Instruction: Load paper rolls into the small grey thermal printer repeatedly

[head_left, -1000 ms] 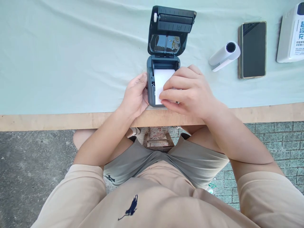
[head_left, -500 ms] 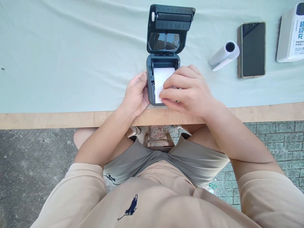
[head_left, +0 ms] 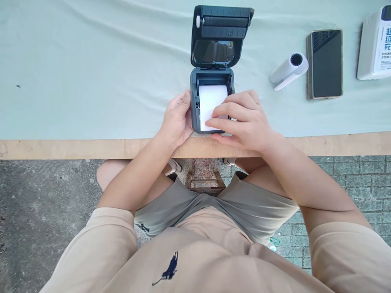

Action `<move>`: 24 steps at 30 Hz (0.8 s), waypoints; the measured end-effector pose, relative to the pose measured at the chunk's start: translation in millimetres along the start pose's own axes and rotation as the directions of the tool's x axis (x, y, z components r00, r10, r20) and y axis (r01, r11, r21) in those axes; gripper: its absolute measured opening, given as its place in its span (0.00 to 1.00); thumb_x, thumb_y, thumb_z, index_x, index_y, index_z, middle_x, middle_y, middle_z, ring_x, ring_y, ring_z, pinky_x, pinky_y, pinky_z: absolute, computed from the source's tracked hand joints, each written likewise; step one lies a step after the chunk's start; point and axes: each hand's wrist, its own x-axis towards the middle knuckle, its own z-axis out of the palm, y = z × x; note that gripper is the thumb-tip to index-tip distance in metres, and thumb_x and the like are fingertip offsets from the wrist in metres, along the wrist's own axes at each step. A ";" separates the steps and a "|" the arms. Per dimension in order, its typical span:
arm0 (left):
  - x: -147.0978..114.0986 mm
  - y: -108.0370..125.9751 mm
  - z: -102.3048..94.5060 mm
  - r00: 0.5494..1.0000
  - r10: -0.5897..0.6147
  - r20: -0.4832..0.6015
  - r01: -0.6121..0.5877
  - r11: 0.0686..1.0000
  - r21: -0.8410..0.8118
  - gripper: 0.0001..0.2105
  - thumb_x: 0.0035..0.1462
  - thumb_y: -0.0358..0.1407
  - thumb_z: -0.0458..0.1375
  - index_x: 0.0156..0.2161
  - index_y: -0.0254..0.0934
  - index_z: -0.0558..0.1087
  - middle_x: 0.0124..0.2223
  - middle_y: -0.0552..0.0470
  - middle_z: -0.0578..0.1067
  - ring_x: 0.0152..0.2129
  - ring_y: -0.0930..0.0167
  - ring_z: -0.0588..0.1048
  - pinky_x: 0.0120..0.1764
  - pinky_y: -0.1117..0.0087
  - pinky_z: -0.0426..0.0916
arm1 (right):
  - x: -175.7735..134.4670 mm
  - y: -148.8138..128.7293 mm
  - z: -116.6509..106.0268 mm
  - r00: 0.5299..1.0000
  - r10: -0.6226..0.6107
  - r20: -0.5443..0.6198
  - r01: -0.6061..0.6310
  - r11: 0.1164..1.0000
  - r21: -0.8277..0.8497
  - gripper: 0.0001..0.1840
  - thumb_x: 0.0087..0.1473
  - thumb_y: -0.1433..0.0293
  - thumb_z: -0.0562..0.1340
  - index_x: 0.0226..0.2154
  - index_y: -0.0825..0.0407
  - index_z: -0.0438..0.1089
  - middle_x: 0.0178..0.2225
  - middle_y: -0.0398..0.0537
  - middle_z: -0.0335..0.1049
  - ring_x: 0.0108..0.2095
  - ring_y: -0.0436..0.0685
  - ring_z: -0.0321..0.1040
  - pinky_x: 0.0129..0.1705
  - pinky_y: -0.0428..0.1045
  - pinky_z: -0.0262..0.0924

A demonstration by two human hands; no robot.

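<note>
A small dark label printer (head_left: 194,118) stands near the table's front edge, its lid (head_left: 220,33) swung up and back with a black roller inside. White paper (head_left: 210,101) lies in the open bay and reaches down to the front rim. My left hand (head_left: 178,118) grips the printer's left side, thumb on top at the edge and fingers partly hidden behind it. Over the right part of the paper is my right hand (head_left: 244,120), its fingertips resting on the sheet. Its thumb is apart from the fingers, low by the front rim, with nothing pinched between them.
Right of the printer lie a white cylindrical device (head_left: 288,71) with a dark round end and a phone (head_left: 326,64) with a dark screen. A white box-shaped item (head_left: 374,49) with printed characters sits at the far right. A pale green cloth (head_left: 91,81) covers the wooden table (head_left: 61,149).
My right thumb has come away from the fingers and moved down to the front rim, uncovering more paper. My left hand keeps its grip. The view has shifted slightly.
</note>
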 end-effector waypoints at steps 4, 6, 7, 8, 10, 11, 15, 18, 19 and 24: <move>0.0 1.2 2.4 1.000 -0.014 -0.018 0.014 1.000 0.001 0.22 0.78 0.32 0.46 0.32 0.37 0.76 0.30 0.55 0.73 0.28 0.78 0.73 0.34 0.75 0.72 | -5.6 2.4 1.3 1.000 0.008 0.009 -0.008 1.000 0.013 0.11 0.74 0.54 0.59 0.46 0.41 0.70 0.41 0.37 0.79 0.46 0.53 0.69 0.44 0.55 0.55; -0.5 1.4 2.0 1.000 0.001 -0.019 0.000 1.000 0.031 0.21 0.78 0.34 0.48 0.32 0.39 0.77 0.31 0.55 0.74 0.29 0.76 0.74 0.38 0.73 0.74 | -9.9 1.9 0.9 0.998 0.031 0.052 -0.033 0.999 0.028 0.14 0.75 0.51 0.55 0.48 0.40 0.71 0.43 0.38 0.79 0.48 0.55 0.70 0.46 0.56 0.56; -0.8 1.4 1.5 1.000 -0.007 0.008 0.006 0.999 0.043 0.20 0.77 0.36 0.50 0.33 0.40 0.78 0.32 0.53 0.76 0.31 0.75 0.74 0.41 0.71 0.76 | -12.1 1.2 0.4 0.996 0.045 0.082 -0.048 0.998 0.041 0.15 0.75 0.51 0.54 0.50 0.40 0.71 0.44 0.39 0.78 0.49 0.56 0.71 0.47 0.56 0.57; -1.1 1.5 1.0 0.999 0.002 0.032 -0.003 0.999 0.046 0.18 0.76 0.36 0.51 0.34 0.41 0.79 0.33 0.52 0.77 0.32 0.73 0.74 0.44 0.69 0.77 | -14.2 0.3 -0.2 0.993 0.056 0.108 -0.062 0.996 0.058 0.16 0.75 0.51 0.54 0.51 0.39 0.72 0.45 0.40 0.78 0.50 0.57 0.70 0.48 0.57 0.57; -1.5 1.6 0.2 0.999 0.001 0.048 -0.004 0.998 0.058 0.18 0.76 0.36 0.51 0.35 0.41 0.80 0.34 0.51 0.78 0.34 0.71 0.76 0.53 0.66 0.76 | -17.6 -1.5 -1.4 0.989 0.072 0.132 -0.084 0.992 0.094 0.16 0.75 0.52 0.55 0.53 0.39 0.72 0.47 0.42 0.77 0.52 0.59 0.70 0.49 0.58 0.58; -1.5 1.6 -0.1 0.999 0.000 0.040 -0.003 0.998 0.067 0.18 0.76 0.36 0.51 0.35 0.41 0.79 0.34 0.51 0.78 0.35 0.70 0.76 0.54 0.65 0.76 | -19.0 -2.1 -1.8 0.987 0.084 0.141 -0.099 0.990 0.105 0.16 0.75 0.52 0.55 0.54 0.39 0.72 0.47 0.43 0.77 0.53 0.59 0.70 0.50 0.59 0.58; -1.0 1.0 -0.3 1.000 0.008 0.028 -0.010 0.998 0.068 0.19 0.76 0.35 0.50 0.35 0.41 0.79 0.33 0.51 0.79 0.34 0.70 0.76 0.45 0.68 0.75 | -23.6 -0.5 -0.7 0.959 0.128 0.254 -0.167 0.976 0.137 0.19 0.75 0.50 0.54 0.57 0.37 0.72 0.50 0.44 0.76 0.56 0.62 0.69 0.54 0.61 0.60; -0.5 0.7 0.7 1.000 0.016 0.027 -0.016 1.000 0.027 0.19 0.76 0.35 0.50 0.35 0.38 0.79 0.32 0.52 0.79 0.32 0.72 0.77 0.43 0.69 0.75 | -25.9 4.0 1.7 0.936 0.129 0.328 -0.202 0.958 0.202 0.20 0.73 0.47 0.55 0.59 0.35 0.70 0.52 0.44 0.75 0.57 0.64 0.70 0.56 0.63 0.62; -0.4 0.9 1.1 1.000 0.013 0.028 -0.013 1.000 0.012 0.19 0.76 0.34 0.50 0.35 0.37 0.79 0.32 0.52 0.79 0.31 0.73 0.77 0.43 0.70 0.75 | -26.2 5.4 2.3 0.939 0.122 0.322 -0.199 0.956 0.218 0.20 0.73 0.47 0.56 0.60 0.35 0.70 0.53 0.44 0.75 0.58 0.64 0.70 0.56 0.63 0.63; 0.6 3.5 0.1 0.997 -0.021 0.070 0.025 0.998 -0.065 0.20 0.77 0.33 0.47 0.37 0.34 0.79 0.34 0.51 0.82 0.40 0.71 0.84 0.58 0.65 0.78 | -23.4 8.8 3.4 0.978 0.072 0.197 -0.118 0.966 0.231 0.19 0.72 0.50 0.61 0.60 0.36 0.66 0.52 0.43 0.75 0.55 0.63 0.73 0.54 0.62 0.69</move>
